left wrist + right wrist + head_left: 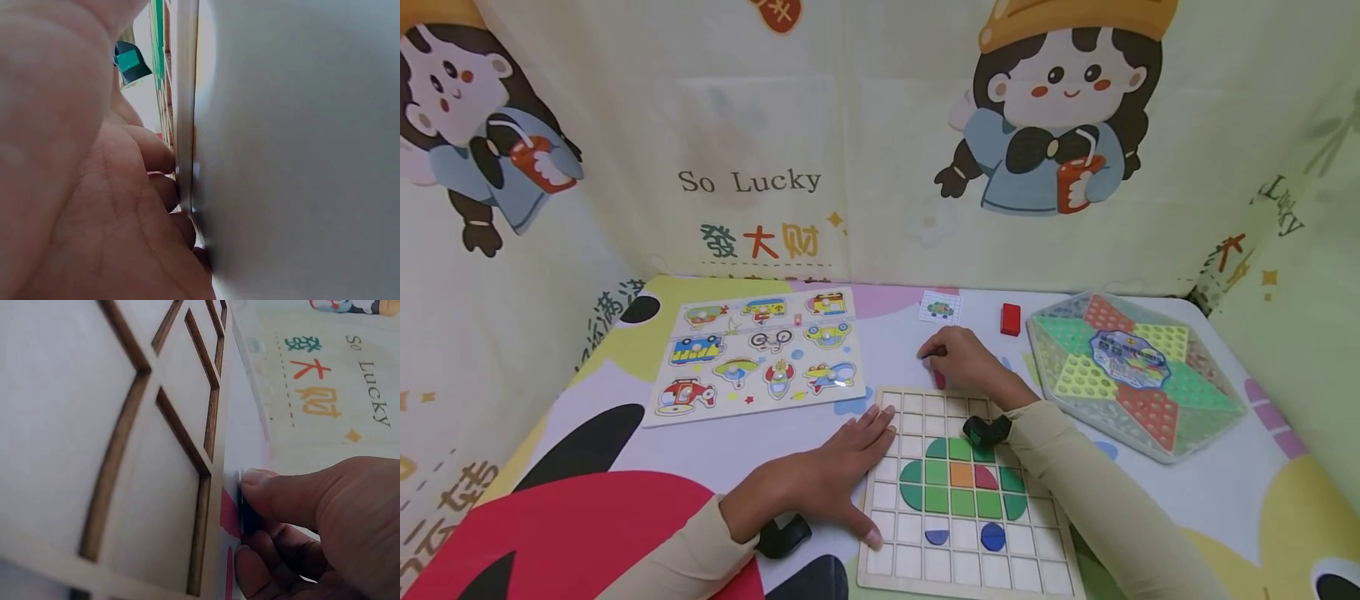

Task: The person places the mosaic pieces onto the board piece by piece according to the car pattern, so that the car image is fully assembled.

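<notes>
A wooden grid board [912, 568] lies in front of me, with a turtle-like pattern of green pieces [936, 500], an orange square [961, 474] and a red quarter piece [985, 477]. Lower on it sit a blue half-circle [936, 537] and a blue disc [992, 537]. My left hand [820, 475] rests spread along the board's left edge; its fingertips [164, 156] touch the rim in the left wrist view. Just beyond the far edge, my right hand [966, 360] pinches a small dark blue piece [251, 519] between thumb and fingers. A red piece [940, 381] shows below that hand.
A white pattern card [941, 308] and a red block [1011, 319] lie behind the right hand. To the left is a vehicle puzzle board [752, 367]. On the right sits a hexagonal checkers board [1138, 375] in plastic. Printed cloth walls enclose the table.
</notes>
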A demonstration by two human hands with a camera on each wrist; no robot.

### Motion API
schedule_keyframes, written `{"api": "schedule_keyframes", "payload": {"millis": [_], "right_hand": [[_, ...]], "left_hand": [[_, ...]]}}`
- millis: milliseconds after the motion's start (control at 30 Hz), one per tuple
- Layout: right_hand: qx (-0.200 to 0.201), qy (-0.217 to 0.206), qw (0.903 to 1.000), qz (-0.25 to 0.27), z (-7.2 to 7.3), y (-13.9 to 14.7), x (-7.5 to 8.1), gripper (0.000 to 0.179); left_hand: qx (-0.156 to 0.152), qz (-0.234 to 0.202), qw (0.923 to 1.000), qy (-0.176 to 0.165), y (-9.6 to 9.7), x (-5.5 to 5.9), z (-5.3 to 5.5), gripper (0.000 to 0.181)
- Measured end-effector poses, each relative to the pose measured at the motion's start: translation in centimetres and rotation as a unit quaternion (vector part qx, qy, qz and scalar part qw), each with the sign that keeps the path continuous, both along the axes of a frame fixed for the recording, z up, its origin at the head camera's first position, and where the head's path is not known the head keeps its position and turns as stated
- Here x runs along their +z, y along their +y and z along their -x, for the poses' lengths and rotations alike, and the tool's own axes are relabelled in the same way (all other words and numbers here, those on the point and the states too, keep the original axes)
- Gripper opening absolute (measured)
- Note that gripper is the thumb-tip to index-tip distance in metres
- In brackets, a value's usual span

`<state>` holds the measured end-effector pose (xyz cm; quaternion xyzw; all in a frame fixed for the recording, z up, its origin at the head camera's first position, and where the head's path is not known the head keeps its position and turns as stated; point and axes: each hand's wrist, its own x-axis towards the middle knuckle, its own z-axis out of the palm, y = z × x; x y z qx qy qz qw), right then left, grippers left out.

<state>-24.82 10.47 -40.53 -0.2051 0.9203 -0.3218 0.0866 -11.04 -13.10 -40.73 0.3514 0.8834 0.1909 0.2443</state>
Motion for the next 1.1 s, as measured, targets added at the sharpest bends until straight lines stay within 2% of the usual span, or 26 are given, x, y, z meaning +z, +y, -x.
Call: {"api": "schedule_keyframes", "payload": {"millis": [400, 667, 933, 1100], "right_hand": [[-0.018, 0.018, 0.9983, -0.051, -0.8, -0.4, 0.2, 0.016], [-0.05, 0.005, 0.9986, -0.018, -1.0, 0.1, 0.3, 0.02], [-0.039, -0.026, 0.9986, 0.025, -1.2, 0.4, 0.8, 0.022], [-0.005, -0.022, 0.9985, 0.05, -1.6, 0.6, 1.4, 0.023]], "left_hand": [[0.009, -0.006, 0.9999, -0.011, 0.1, 0.2, -0.1, 0.122], [0.009, -0.005, 0.9999, -0.007, 0.1, 0.2, -0.1, 0.123], [0.008, -0.002, 1.0, -0.005, 0.2, 0.2, -0.1, 0.123], [0.007, 0.001, 1.0, -0.005, 0.2, 0.3, -0.1, 0.122]]}}
